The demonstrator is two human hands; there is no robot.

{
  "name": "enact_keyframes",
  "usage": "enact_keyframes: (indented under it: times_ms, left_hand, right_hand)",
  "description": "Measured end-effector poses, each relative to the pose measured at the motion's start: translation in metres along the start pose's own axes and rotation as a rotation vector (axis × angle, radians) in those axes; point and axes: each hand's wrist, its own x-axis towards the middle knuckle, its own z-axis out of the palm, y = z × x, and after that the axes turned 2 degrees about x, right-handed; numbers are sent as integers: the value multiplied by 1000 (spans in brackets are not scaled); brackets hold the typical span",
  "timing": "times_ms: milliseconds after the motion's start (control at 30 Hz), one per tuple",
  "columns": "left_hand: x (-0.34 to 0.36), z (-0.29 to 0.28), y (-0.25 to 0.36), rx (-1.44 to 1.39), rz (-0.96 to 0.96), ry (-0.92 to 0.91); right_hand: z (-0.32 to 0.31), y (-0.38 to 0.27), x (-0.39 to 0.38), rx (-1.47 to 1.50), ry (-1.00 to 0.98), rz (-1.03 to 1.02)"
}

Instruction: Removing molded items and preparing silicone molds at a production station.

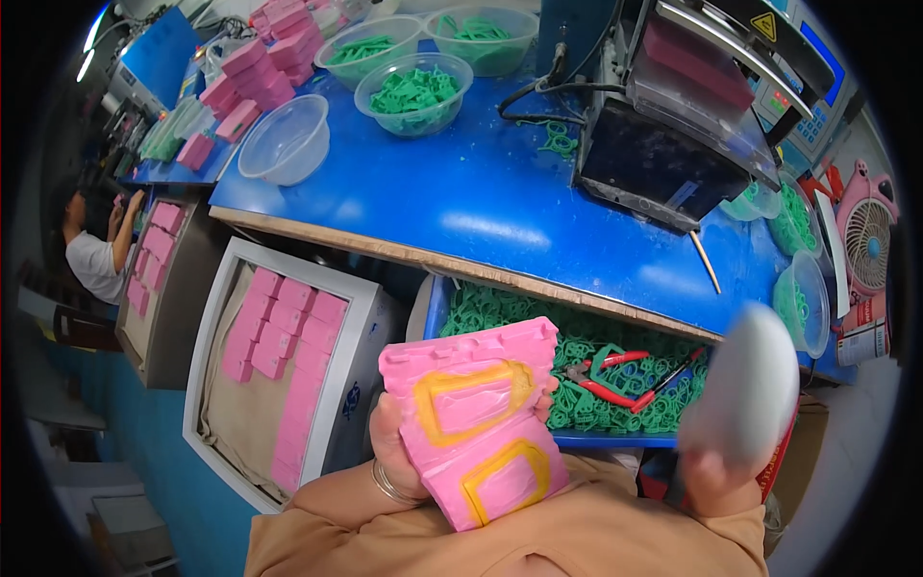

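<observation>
My left hand [392, 444], with a bangle at its wrist, is closed round a pink rubber mould [486, 423]. The mould faces up in front of my body and bears two yellow outlined shapes, one above the other. Fingertips show at its right edge. Off to the right, my right hand [716, 471] grips a whitish oval object [745, 385] from below; motion blurs it, so its kind cannot be made out. Behind the mould is a blue drawer [615, 441] full of green pieces [500, 313], with red-handled pliers [615, 385] lying on them.
Along the blue table [433, 207] stand clear bowls [284, 144], some holding green parts, and stacked pink blocks [255, 72]. A dark machine [673, 144] and a pink fan [868, 231] are at right. More pink blocks fill a white-framed crate [216, 423]. A person [96, 255] sits far left.
</observation>
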Motion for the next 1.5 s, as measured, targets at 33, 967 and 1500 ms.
enact_keyframes:
  times_ms: [33,967,1500]
  left_hand:
    - [7,8,1,19,-19,1]
    - [-18,-9,10,72,284,-68]
    - [-13,9,0,395,262,147]
  right_hand:
    - [3,-10,-5,-17,-120,-109]
    - [12,-3,-10,35,-247,-293]
    - [38,-16,-6,238,113,-418]
